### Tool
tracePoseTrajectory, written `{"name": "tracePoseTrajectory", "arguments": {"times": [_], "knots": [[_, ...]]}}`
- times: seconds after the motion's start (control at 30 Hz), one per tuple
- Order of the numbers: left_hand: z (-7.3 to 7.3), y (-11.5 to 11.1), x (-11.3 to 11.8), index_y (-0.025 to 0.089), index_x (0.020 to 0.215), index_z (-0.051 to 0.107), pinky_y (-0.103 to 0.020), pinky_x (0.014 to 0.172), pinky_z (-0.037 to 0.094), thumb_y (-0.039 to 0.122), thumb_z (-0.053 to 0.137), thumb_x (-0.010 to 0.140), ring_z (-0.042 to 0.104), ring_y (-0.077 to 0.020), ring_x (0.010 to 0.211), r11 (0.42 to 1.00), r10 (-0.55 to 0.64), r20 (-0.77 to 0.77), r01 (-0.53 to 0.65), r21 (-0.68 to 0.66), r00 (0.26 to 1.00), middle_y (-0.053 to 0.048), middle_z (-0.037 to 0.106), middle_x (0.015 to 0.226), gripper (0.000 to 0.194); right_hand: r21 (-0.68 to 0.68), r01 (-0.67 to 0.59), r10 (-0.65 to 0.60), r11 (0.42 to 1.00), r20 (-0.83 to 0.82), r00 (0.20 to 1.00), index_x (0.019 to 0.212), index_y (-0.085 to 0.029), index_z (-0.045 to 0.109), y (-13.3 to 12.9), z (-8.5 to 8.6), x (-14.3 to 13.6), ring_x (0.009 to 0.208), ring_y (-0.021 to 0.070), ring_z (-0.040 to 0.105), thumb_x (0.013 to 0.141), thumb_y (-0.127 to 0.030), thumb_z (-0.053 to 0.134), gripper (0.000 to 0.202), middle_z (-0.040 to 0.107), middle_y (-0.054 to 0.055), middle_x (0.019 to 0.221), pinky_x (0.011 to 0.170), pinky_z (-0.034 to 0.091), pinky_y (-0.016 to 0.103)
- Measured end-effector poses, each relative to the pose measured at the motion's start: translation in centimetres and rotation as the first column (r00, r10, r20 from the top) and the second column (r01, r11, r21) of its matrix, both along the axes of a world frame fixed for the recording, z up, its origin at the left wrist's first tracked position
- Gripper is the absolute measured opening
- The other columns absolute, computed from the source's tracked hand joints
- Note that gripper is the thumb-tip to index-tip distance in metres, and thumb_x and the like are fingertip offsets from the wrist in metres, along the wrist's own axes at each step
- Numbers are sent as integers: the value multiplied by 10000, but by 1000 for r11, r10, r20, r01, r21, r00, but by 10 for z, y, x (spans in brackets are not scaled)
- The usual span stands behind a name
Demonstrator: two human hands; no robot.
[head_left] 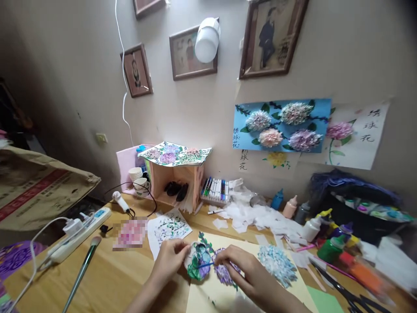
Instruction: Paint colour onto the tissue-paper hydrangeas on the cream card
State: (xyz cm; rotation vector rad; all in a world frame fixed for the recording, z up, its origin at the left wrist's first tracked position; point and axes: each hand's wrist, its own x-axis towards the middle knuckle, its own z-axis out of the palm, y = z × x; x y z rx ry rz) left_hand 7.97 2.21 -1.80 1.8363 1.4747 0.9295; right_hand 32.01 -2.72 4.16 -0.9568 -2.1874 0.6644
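Observation:
My left hand [171, 261] pinches the left rim of a small round paint dish [196, 273], smeared with green, purple and white paint. In my right hand [243, 269] is a thin blue stick [207, 264], its far end in the dish; whether that end has bristles I cannot make out. Both hands are over a cream sheet of paper [198, 300]. A purple ruffled paper flower [222, 274] lies on the sheet, partly hidden by my right hand. To the right sits a pale blue ruffled flower [276, 264]. Dark green leaf marks show above the dish.
A large brush [81, 269] and a power strip [81, 234] lie left. Behind are a painted paper [171, 226], a wooden box [197, 187], markers [215, 190] and white paper scraps [247, 215]. Paint bottles [330, 248] and black scissors [345, 291] lie right.

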Motion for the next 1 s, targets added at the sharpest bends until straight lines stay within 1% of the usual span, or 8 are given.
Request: {"name": "tracePoseTrajectory", "arguments": {"times": [0.1, 0.2, 0.3, 0.53, 0.63, 0.73, 0.87, 1.0], "knots": [[0, -1, 1, 147, 721, 749, -271, 581, 472, 377, 557, 827, 673, -224, 653, 1000, 1, 9, -1, -12, 1000, -56, 743, 688, 317, -2, -7, 7, 1000, 6, 1000, 956, -215, 649, -1, 1, 2, 802, 192, 674, 945, -258, 390, 262, 715, 67, 859, 731, 544, 312], [3, -3, 1, 151, 698, 733, -267, 578, 454, 389, 573, 819, 647, -208, 635, 1000, 11, 15, -10, -27, 1000, -49, 728, 671, 311, 34, 14, -13, 999, -11, 1000, 976, -200, 641, -2, 1, 5, 810, 188, 674, 951, -250, 387, 260, 713, 80, 878, 730, 545, 314], [6, -4, 1, 152, 684, 720, -258, 565, 430, 380, 587, 814, 610, -183, 599, 999, 11, 20, -10, -35, 1000, -35, 695, 623, 294, 38, -20, 20, 999, -10, 1000, 985, -204, 633, -1, -1, 8, 829, 171, 677, 947, -221, 404, 233, 718, 67, 898, 737, 547, 301], [7, -6, 2, 159, 736, 725, -232, 549, 435, 361, 602, 822, 605, -158, 617, 1000, -7, 48, 8, -22, 999, -28, 699, 660, 252, 149, 4, -5, 989, 6, 1000, 1005, -196, 632, -3, -1, 10, 824, 151, 695, 929, -176, 422, 224, 728, 58, 913, 712, 559, 281], [7, -7, 3, 158, 714, 722, -222, 527, 424, 355, 606, 826, 600, -146, 596, 1000, -20, 51, 21, -15, 999, -21, 698, 643, 254, 190, 29, -34, 981, 19, 999, 1012, -198, 636, -5, 2, 11, 826, 148, 703, 921, -157, 430, 229, 735, 54, 925, 702, 563, 268], [7, -7, 3, 154, 701, 720, -216, 512, 419, 347, 620, 819, 606, -148, 600, 1000, -20, 51, 21, -6, 998, -23, 702, 637, 247, 193, 2, -11, 981, 45, 999, 992, -217, 632, -4, 3, 11, 799, 141, 703, 918, -153, 443, 213, 734, 38, 896, 685, 567, 257], [6, -6, 3, 152, 710, 724, -216, 510, 428, 342, 626, 818, 612, -148, 594, 1000, -21, 54, 21, 2, 998, -25, 708, 638, 239, 219, 37, -45, 975, 31, 999, 1016, -242, 616, -3, 2, 12, 813, 151, 707, 920, -147, 449, 215, 734, 37, 905, 701, 575, 276], [4, -5, 3, 156, 730, 729, -214, 516, 435, 338, 628, 824, 620, -140, 588, 1000, -31, 61, 31, 4, 998, -20, 724, 664, 229, 182, -17, 6, 983, 64, 998, 1023, -240, 615, -2, 0, 13, 808, 136, 702, 922, -139, 451, 217, 731, 23, 904, 684, 567, 252]]}}
